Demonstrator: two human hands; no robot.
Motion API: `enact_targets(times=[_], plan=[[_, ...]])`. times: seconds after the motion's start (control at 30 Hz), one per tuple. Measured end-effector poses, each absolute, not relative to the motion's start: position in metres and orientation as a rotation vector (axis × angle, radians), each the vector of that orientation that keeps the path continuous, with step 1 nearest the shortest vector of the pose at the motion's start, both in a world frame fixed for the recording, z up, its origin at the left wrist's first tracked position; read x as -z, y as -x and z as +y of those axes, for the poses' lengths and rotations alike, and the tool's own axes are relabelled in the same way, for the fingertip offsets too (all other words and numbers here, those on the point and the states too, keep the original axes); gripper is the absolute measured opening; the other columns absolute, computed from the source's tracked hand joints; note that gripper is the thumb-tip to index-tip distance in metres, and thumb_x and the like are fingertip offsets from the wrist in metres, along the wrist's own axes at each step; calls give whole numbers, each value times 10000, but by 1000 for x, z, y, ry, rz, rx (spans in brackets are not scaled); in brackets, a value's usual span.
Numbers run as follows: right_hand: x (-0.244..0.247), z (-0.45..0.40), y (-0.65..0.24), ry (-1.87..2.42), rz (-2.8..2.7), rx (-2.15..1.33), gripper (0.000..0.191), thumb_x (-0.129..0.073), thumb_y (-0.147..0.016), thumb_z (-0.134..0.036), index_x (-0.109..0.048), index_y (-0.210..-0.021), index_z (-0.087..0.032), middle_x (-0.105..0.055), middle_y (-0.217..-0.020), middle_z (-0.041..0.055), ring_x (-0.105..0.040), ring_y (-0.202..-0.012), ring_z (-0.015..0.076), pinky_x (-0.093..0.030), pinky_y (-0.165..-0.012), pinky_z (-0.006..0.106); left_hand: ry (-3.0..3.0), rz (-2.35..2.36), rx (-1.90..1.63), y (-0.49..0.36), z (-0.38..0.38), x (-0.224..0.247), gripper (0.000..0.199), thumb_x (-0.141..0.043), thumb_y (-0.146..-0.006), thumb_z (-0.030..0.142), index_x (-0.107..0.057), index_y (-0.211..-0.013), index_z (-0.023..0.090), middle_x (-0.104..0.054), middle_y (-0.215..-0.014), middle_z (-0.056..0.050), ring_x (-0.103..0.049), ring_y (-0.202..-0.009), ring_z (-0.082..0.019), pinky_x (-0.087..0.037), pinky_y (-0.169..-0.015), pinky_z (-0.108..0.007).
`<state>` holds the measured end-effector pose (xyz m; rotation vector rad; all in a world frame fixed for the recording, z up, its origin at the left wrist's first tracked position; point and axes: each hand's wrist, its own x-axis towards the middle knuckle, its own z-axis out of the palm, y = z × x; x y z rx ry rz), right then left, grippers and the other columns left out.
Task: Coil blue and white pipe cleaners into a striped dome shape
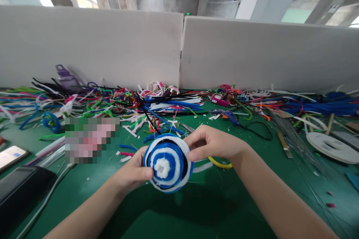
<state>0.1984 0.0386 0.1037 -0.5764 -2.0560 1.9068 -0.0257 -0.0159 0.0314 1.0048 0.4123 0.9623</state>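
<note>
A round, coiled pipe-cleaner piece [176,164] in blue, white and black rings is held up over the green table, its white centre facing me. My left hand [137,170] grips its left edge, thumb on the front and the other fingers mostly hidden behind. At the upper right rim, my right hand [203,143] is closed in a pinch, thumb and fingers against the outer white ring. A loose white pipe-cleaner end [203,168] sticks out to the right below that hand. Behind it, a yellow curved strip [220,163] lies on the table.
Heaped pipe cleaners [174,105] run along the grey partition [92,44]. A glue gun [230,117] with black cord lies behind my right hand. White spool [331,147] and thin wires stand right; a phone [12,157], black case [25,194] and white cable lie left.
</note>
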Motion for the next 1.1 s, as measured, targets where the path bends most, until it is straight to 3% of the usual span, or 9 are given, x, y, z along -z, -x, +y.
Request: enact_targets(times=[0.2,0.33,0.47,0.77,1.1], plan=[[-80,42,-187,572,-1854,-2064,220,-777,-630,-301,-724,-757,-130,-693,-721,24,-600,-671,122,-478,-691,271,-913,403,-981,26,-16,-29,370,-793,-582,317,-729,-915,169,-744,-725,-50,-685,-618,-170,-551,-585,-214],[-67,41,-178,485,-1710,-2173,265,-814,-563,-297,-716,-737,-122,-685,-668,16,-597,-634,115,-484,-679,274,-887,466,-978,27,-17,-30,357,-815,-521,342,-740,-806,142,-733,-650,-40,-652,-511,-144,-544,-513,-199],[-58,37,-171,425,-1658,-2283,358,-853,-446,-188,-714,-771,-131,-696,-698,7,-619,-656,127,-499,-717,298,-873,521,-1015,25,-16,-31,306,-819,-489,339,-726,-689,126,-712,-581,-21,-614,-444,-121,-523,-455,-182],[-53,45,-175,550,-1704,-2193,284,-841,-491,-218,-719,-731,-128,-696,-670,9,-626,-644,124,-504,-707,284,-808,572,-1159,12,-17,-31,267,-786,-533,320,-712,-681,110,-677,-542,-17,-592,-446,-118,-522,-460,-204],[-46,50,-177,309,-1677,-2171,264,-833,-537,-272,-720,-708,-107,-699,-663,28,-625,-633,114,-504,-667,241,-784,521,-1125,9,-17,-30,291,-791,-535,337,-708,-682,100,-671,-541,-20,-589,-455,-115,-512,-461,-193]])
